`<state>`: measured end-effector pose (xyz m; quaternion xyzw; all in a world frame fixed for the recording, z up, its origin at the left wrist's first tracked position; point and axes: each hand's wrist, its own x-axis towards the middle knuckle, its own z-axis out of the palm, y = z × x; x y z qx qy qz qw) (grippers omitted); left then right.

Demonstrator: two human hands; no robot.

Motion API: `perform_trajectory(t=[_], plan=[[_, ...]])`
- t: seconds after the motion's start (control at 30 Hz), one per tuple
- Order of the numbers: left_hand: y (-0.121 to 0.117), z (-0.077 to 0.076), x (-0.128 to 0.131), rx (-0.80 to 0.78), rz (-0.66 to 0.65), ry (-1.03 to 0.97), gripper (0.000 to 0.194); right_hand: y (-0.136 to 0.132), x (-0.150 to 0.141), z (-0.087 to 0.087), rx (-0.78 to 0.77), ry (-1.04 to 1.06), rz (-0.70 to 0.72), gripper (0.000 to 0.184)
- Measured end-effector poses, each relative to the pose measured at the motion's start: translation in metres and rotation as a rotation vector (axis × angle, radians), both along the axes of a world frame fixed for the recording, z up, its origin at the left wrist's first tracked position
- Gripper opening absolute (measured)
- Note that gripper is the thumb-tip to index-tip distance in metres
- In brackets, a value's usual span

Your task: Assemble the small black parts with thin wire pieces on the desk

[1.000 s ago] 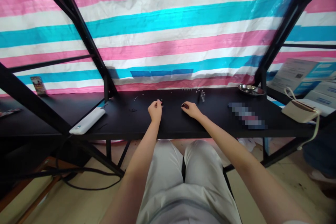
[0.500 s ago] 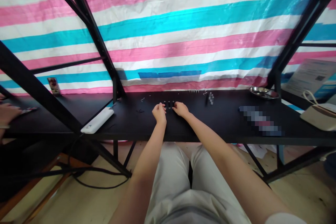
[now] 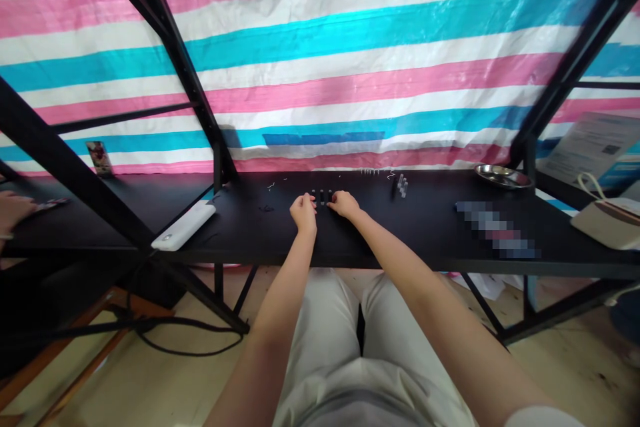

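Both my hands rest close together on the black table, on either side of a small dark upright piece with light ends. My left hand has its fingers curled and pinched beside another such dark piece at its fingertips. My right hand is bent the same way, thumb and fingers together at a similar piece on its side. Whatever lies inside either pinch is too small and covered to make out. To the right, several small clear tubes stand in a cluster by a dark one.
A white power-strip-like box lies at left by a black frame post. Toward the right are a round metal tray, a blurred-out flat item and a beige bag. Another person's hand shows at far left.
The view has shifted very slightly. My hands keep nearly the same place and pose, with the right fingertips shifted only a little. The person's hand at far left has moved slightly.
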<state>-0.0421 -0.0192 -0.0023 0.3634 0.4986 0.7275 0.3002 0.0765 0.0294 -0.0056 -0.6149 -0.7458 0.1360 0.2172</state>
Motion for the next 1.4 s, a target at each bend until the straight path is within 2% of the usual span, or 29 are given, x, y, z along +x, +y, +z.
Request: perform_trajectory(t=[0.1, 0.17, 0.27, 0.33, 0.37, 0.47, 0.57, 0.63, 0.87, 1.03, 1.13, 1.23, 1.4], plan=[[-0.001, 0.001, 0.001, 0.016, 0.002, 0.045, 0.024, -0.005, 0.006, 0.003, -0.006, 0.041, 0.012, 0.031], [-0.002, 0.001, 0.001, 0.021, 0.002, 0.076, 0.025, -0.01, 0.016, 0.006, 0.049, 0.101, 0.041, 0.033], [-0.003, 0.001, 0.0, -0.002, 0.01, 0.151, 0.027, -0.018, 0.043, 0.01, 0.311, 0.214, 0.021, 0.025], [-0.004, 0.0, 0.001, -0.001, 0.024, 0.265, 0.028, -0.021, 0.068, 0.011, 0.554, 0.3, -0.118, 0.024], [-0.005, -0.001, 0.001, 0.014, 0.033, 0.344, 0.029, -0.021, 0.082, 0.011, 0.66, 0.356, -0.231, 0.025], [-0.009, -0.002, 0.006, 0.117, 0.032, 0.618, 0.03, -0.017, 0.125, 0.002, 0.824, 0.451, -0.492, 0.025], [-0.012, -0.004, 0.011, 0.227, 0.004, 0.825, 0.033, -0.013, 0.155, -0.011, 0.834, 0.459, -0.62, 0.027], [-0.013, -0.005, 0.013, 0.263, -0.007, 0.897, 0.035, -0.011, 0.165, -0.017, 0.784, 0.469, -0.685, 0.027], [-0.013, -0.007, 0.013, 0.226, -0.068, 0.886, 0.033, -0.005, 0.168, -0.023, 0.627, 0.459, -0.748, 0.024], [-0.014, -0.007, 0.015, 0.191, -0.124, 0.812, 0.032, -0.004, 0.17, -0.024, 0.606, 0.438, -0.738, 0.021], [-0.014, -0.007, 0.015, 0.176, -0.128, 0.836, 0.031, -0.005, 0.169, -0.024, 0.648, 0.41, -0.718, 0.02], [-0.014, -0.007, 0.015, 0.177, -0.124, 0.886, 0.031, -0.008, 0.166, -0.023, 0.708, 0.374, -0.652, 0.021], [-0.014, -0.007, 0.015, 0.189, -0.131, 0.901, 0.032, -0.012, 0.159, -0.021, 0.663, 0.394, -0.503, 0.026]])
